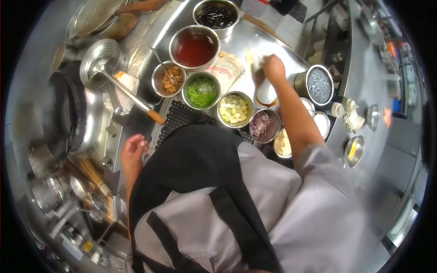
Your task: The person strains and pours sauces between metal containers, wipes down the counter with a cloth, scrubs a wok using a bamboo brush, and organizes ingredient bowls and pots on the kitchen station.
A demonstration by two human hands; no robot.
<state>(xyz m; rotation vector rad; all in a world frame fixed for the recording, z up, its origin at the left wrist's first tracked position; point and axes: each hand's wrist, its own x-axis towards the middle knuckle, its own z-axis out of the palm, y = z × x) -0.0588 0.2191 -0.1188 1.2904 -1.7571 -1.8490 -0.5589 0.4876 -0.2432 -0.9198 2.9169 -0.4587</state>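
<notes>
My right hand (274, 68) reaches over the steel counter, fingers curled down; what it holds is blurred and partly hidden. Just below it lies a pale oval dish (266, 94) with a brown edge. My left hand (135, 148) hangs by the counter's near edge, fingers loosely bent and apart, with nothing visible in it. Between the hands stand bowls of cut green vegetable (200, 93), pale diced pieces (235, 109), sliced red onion (261, 125) and brown cooked pieces (169, 80) with a spoon. A bowl of pale yellowish food (283, 144) sits under my right forearm.
A pot of red-brown liquid (195, 48) and a pot of dark contents (216, 17) stand farther back. To the left, a perforated skimmer (102, 63) and a wooden-handled ladle (136, 98) rest by the stove. A steel pot (319, 85) stands right of my forearm.
</notes>
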